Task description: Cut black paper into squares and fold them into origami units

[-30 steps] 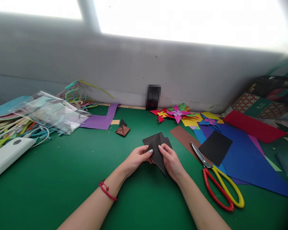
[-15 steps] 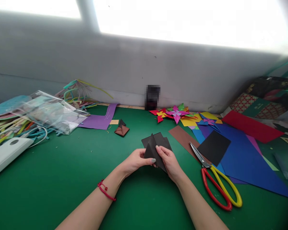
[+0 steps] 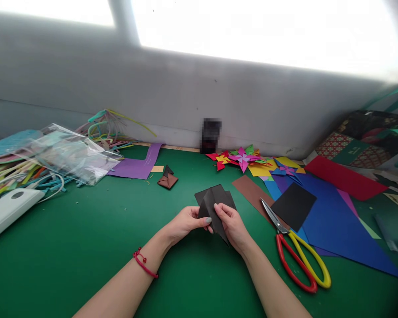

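Observation:
A piece of black paper point(image 3: 215, 211), partly folded with a raised flap, is held between both hands above the green table. My left hand point(image 3: 191, 221) pinches its left edge, thumb on top. On the right side, my right hand point(image 3: 229, 221) is closed on the same paper, its thumb pressing on the fold. Other black sheets point(image 3: 204, 194) lie just behind it; whether they touch it I cannot tell. Farther back on the left sits a small folded brown and black paper piece point(image 3: 167, 178). The fingers under the paper are hidden.
Scissors point(image 3: 278, 225) with red and yellow handles lie to the right, beside a black sheet point(image 3: 294, 206), brown paper point(image 3: 252, 194) and blue paper point(image 3: 338, 221). Colourful folded paper stars point(image 3: 243, 159) are at the back. Leftward are purple paper point(image 3: 132, 168), a clear bag point(image 3: 82, 154) and a white device point(image 3: 13, 212).
The hands stay on the black paper, and its raised flap leans slightly differently. The view has shifted a little, so the things on the right appear slightly farther left.

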The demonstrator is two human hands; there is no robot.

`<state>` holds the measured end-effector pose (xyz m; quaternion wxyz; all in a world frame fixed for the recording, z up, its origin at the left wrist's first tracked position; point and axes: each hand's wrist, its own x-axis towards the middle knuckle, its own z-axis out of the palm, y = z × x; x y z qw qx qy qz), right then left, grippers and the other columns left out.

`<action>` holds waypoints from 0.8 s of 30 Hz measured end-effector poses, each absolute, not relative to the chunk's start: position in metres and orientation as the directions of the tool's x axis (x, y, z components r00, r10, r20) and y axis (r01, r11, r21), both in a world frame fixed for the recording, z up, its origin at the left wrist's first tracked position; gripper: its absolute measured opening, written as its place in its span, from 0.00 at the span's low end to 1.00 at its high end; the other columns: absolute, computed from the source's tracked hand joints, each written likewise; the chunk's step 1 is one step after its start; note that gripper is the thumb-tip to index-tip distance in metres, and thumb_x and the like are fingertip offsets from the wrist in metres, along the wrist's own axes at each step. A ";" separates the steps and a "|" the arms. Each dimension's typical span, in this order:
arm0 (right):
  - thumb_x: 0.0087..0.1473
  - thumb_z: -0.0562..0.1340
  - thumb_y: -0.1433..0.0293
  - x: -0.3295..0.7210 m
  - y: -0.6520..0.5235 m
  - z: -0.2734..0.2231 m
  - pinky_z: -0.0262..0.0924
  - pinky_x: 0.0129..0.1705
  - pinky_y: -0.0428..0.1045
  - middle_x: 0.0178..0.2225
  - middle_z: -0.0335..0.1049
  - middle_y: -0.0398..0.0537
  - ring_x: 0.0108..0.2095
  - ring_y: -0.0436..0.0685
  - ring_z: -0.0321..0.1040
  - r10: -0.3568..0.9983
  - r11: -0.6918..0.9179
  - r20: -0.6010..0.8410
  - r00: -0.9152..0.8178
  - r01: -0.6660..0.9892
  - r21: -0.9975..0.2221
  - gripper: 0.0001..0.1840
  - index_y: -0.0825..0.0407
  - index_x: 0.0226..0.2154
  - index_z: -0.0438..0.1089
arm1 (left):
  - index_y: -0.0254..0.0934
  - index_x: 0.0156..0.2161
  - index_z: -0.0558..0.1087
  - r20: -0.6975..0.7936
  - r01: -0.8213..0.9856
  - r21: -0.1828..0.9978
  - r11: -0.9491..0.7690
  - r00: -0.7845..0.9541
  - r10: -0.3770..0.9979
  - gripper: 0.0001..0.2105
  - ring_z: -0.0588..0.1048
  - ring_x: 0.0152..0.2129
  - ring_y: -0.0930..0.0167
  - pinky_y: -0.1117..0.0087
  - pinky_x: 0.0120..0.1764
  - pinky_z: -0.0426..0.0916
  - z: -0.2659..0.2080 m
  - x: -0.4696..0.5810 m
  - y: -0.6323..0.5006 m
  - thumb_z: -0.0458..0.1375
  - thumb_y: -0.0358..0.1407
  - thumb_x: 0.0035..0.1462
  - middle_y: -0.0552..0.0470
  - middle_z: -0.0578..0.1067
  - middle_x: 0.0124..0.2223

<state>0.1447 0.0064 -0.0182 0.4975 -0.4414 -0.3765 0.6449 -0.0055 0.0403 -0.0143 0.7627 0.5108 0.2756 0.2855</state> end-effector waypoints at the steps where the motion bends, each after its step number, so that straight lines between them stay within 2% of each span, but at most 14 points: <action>1: 0.47 0.59 0.57 0.145 0.006 -0.018 0.55 0.21 0.44 0.16 0.63 0.40 0.17 0.50 0.62 0.973 -0.222 -0.190 -0.129 -0.307 -0.926 0.16 0.53 0.22 0.61 | 0.30 0.28 0.73 -0.126 -0.156 0.936 0.315 0.689 0.714 0.11 0.70 0.24 0.72 0.72 0.33 0.63 -0.014 -0.006 0.040 0.60 0.39 0.44 0.49 0.73 0.25; 5: 0.49 0.58 0.60 0.146 0.006 -0.016 0.58 0.23 0.45 0.18 0.64 0.40 0.18 0.49 0.63 0.972 -0.216 -0.168 -0.165 -0.341 -0.915 0.14 0.52 0.22 0.60 | 0.30 0.26 0.72 -0.124 -0.171 0.928 0.332 0.698 0.706 0.12 0.70 0.23 0.73 0.72 0.33 0.62 -0.012 -0.006 0.039 0.61 0.40 0.44 0.50 0.72 0.23; 8: 0.48 0.60 0.62 0.146 0.007 -0.016 0.58 0.22 0.45 0.21 0.65 0.41 0.19 0.49 0.63 0.980 -0.191 -0.151 -0.132 -0.381 -0.905 0.11 0.52 0.26 0.62 | 0.30 0.29 0.70 -0.143 -0.206 0.906 0.369 0.671 0.727 0.13 0.69 0.23 0.73 0.71 0.32 0.63 -0.011 -0.005 0.040 0.60 0.40 0.45 0.50 0.71 0.25; 10: 0.46 0.62 0.64 0.146 0.007 -0.016 0.57 0.20 0.44 0.23 0.65 0.41 0.19 0.48 0.62 0.984 -0.176 -0.150 -0.099 -0.374 -0.910 0.11 0.53 0.30 0.64 | 0.31 0.30 0.68 -0.153 -0.252 0.898 0.359 0.588 0.794 0.13 0.69 0.22 0.74 0.71 0.32 0.63 -0.012 -0.004 0.041 0.57 0.42 0.48 0.51 0.70 0.26; 13: 0.42 0.65 0.65 0.145 0.006 -0.016 0.56 0.19 0.44 0.19 0.64 0.41 0.18 0.48 0.60 0.982 -0.180 -0.158 -0.099 -0.280 -0.943 0.14 0.55 0.32 0.66 | 0.33 0.27 0.65 -0.125 -0.211 0.951 0.227 0.408 0.904 0.13 0.67 0.22 0.75 0.75 0.28 0.61 -0.014 -0.004 0.045 0.54 0.43 0.50 0.55 0.67 0.24; 17: 0.46 0.62 0.62 0.144 0.006 -0.017 0.57 0.19 0.45 0.17 0.65 0.43 0.17 0.50 0.61 0.985 -0.168 -0.149 -0.091 -0.265 -0.950 0.14 0.57 0.31 0.68 | 0.34 0.26 0.65 -0.045 -0.092 0.992 0.082 0.348 0.936 0.12 0.65 0.21 0.76 0.77 0.25 0.58 -0.017 -0.004 0.047 0.54 0.42 0.51 0.57 0.65 0.23; 20: 0.49 0.59 0.61 0.144 0.008 -0.021 0.56 0.17 0.45 0.16 0.66 0.45 0.15 0.49 0.60 0.982 -0.183 -0.160 -0.104 -0.282 -0.942 0.16 0.58 0.29 0.68 | 0.34 0.28 0.65 -0.059 -0.113 0.987 0.111 0.394 0.917 0.12 0.66 0.21 0.76 0.77 0.25 0.59 -0.018 -0.003 0.046 0.53 0.43 0.51 0.56 0.67 0.24; 24: 0.49 0.58 0.58 0.140 0.010 -0.023 0.53 0.13 0.43 0.12 0.64 0.45 0.11 0.47 0.56 0.984 -0.178 -0.168 -0.066 -0.224 -0.958 0.19 0.59 0.21 0.67 | 0.35 0.34 0.64 -0.080 -0.136 0.979 0.154 0.435 0.897 0.12 0.68 0.21 0.75 0.76 0.25 0.60 -0.020 -0.001 0.046 0.54 0.43 0.50 0.55 0.70 0.26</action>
